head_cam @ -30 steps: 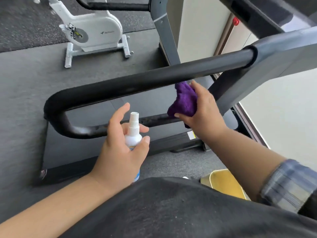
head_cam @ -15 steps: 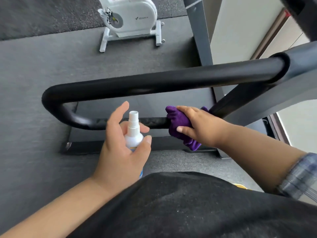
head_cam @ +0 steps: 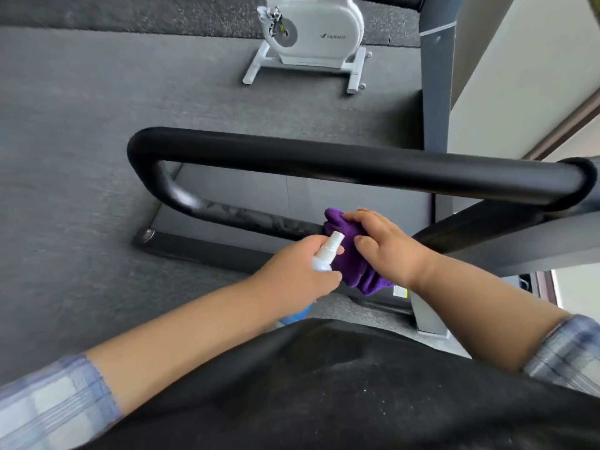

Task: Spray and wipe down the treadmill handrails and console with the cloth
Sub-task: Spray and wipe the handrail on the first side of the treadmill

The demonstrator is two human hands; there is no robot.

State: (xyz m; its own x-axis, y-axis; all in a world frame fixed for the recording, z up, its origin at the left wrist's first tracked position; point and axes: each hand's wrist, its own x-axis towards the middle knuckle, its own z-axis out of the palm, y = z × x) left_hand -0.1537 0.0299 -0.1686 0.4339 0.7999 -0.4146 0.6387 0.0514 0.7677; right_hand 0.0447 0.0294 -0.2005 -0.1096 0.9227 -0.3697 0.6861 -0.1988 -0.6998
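My right hand (head_cam: 386, 245) grips the crumpled purple cloth (head_cam: 352, 261) on the looped black foam handrail's (head_cam: 324, 164) wet lower bar at mid-frame, my left hand (head_cam: 298, 274) clasps the white spray bottle (head_cam: 326, 253), and the console, out of view, is probably not yet wiped.

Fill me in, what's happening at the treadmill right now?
A person is wiping down a treadmill handrail. The right hand grips a purple cloth bunched around the lower bar of the black rail loop. The left hand holds a white spray bottle right beside the cloth, nozzle up. The lower bar left of the cloth looks streaky. A white exercise bike stands on the floor beyond.
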